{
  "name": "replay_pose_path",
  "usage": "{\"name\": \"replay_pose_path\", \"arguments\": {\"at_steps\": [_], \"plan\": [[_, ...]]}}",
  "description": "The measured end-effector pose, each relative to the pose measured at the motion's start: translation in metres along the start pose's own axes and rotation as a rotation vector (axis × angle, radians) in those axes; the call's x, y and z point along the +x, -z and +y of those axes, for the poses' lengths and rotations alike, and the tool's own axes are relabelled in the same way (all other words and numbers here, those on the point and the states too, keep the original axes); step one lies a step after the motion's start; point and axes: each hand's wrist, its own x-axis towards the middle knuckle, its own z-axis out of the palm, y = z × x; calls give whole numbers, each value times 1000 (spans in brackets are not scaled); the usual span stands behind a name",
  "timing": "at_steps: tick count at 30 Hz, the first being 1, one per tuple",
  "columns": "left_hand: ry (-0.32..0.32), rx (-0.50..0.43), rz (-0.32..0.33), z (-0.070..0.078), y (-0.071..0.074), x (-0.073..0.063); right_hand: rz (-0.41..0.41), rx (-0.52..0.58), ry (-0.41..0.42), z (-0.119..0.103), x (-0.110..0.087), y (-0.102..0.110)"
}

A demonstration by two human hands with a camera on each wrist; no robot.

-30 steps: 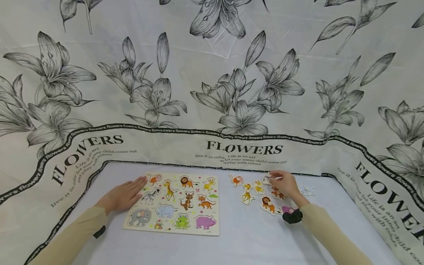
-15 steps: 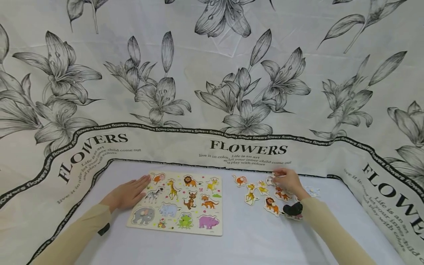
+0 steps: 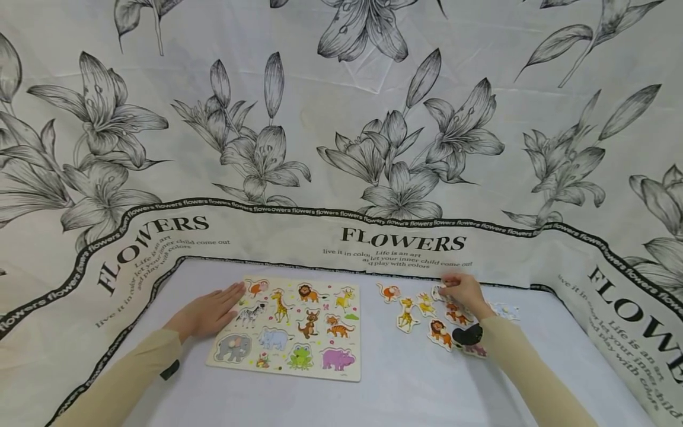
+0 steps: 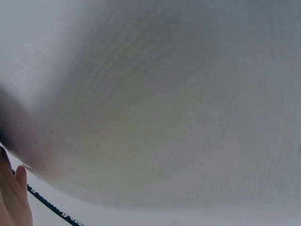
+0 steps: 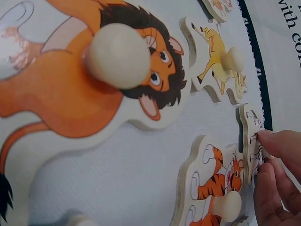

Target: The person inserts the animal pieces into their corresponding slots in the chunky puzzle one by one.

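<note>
My left hand [image 3: 213,311] rests with straight fingers at the left edge of the animal puzzle board [image 3: 293,373]. Printed animals sit in the board's cutouts. Most of the left wrist view is blurred pale cloth, with some fingers [image 4: 14,195] at lower left. Over at the right, my right hand [image 3: 463,293] pinches a zebra puzzle piece [image 5: 251,139] between thumb and fingertips. Beside it in the right wrist view lie a tiger piece [image 5: 211,183] and a yellow horned-animal piece [image 5: 218,61], both with round knobs. A lion piece [image 5: 61,89] fills the near side.
Giraffe [image 3: 407,317] and monkey [image 3: 389,292] pieces lie between the board and my right hand. A purple piece [image 3: 475,351] is partly hidden by the right wrist, and a pale blue piece [image 3: 507,310] lies beyond it. Flower-printed cloth [image 3: 288,237] rises behind the table.
The head view has shifted slightly, moving the scene rightward. My right hand stays at the zebra piece, its fingers closing in over it. My left hand keeps its place by the board.
</note>
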Motion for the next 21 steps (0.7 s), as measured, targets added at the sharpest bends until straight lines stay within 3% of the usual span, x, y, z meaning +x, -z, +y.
{"name": "replay_pose_path", "arguments": {"at_steps": [8, 14, 21], "plan": [[2, 39, -4, 1, 3, 1, -13, -15, 30, 5, 3, 5], [-7, 30, -9, 2, 5, 0, -30, -29, 11, 8, 5, 5], [-14, 24, -4, 2, 6, -2, -26, -60, 43, 10, 6, 4]]}}
